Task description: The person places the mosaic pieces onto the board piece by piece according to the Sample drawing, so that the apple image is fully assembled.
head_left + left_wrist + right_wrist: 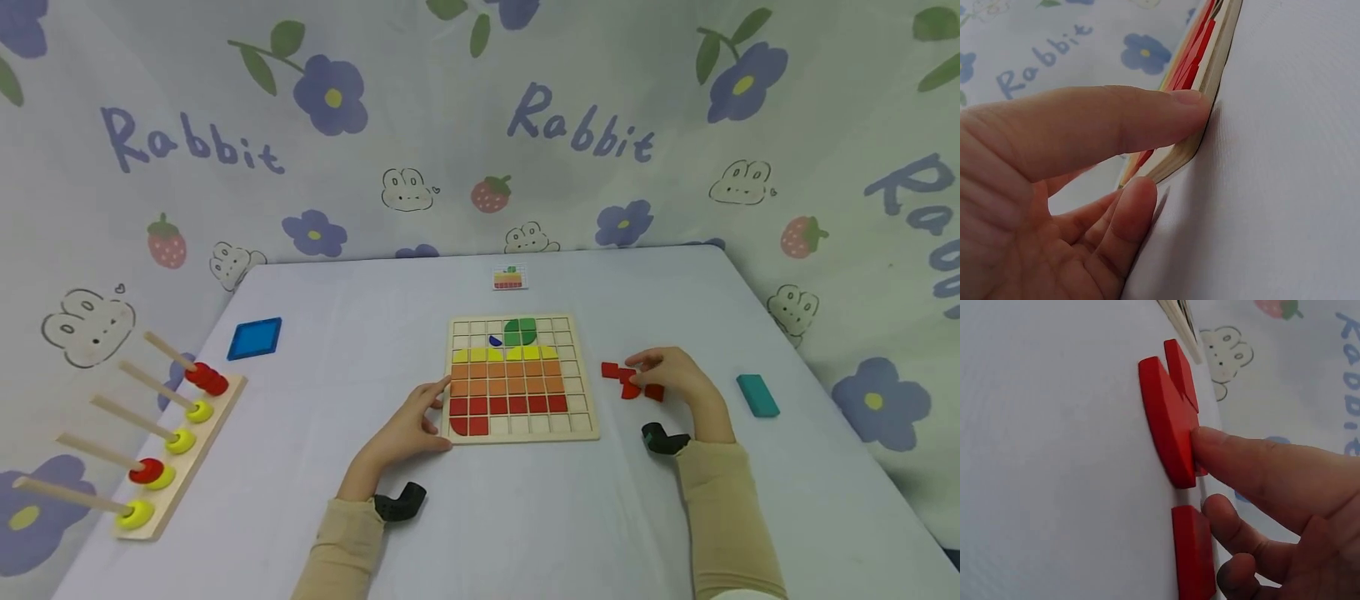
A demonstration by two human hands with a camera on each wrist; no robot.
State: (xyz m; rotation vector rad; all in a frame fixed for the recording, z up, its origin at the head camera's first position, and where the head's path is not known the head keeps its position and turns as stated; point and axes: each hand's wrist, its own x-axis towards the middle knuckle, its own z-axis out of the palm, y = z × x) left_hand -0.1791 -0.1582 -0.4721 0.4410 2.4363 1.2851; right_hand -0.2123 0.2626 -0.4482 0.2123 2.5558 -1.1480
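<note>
My left hand (408,421) holds the near left corner of a wooden grid board (585,400), thumb along the near edge and fingers at the left side. Green, blue, yellow, orange and red pieces lie in the grid. A rounded red piece (457,427) and a red square (477,426) start its lowest filled row. Right of the board, several loose red pieces (610,370) lie flat. Over them is my right hand (675,375). In the right wrist view its thumb (1222,447) touches the pieces beside a curved-edged red one (1163,419); its index finger is hidden there.
A small picture card (510,283) lies behind the board. To the left stand a peg rack (202,425) with red and yellow beads and a shallow blue tray (255,339). A teal block (758,396) lies at the right.
</note>
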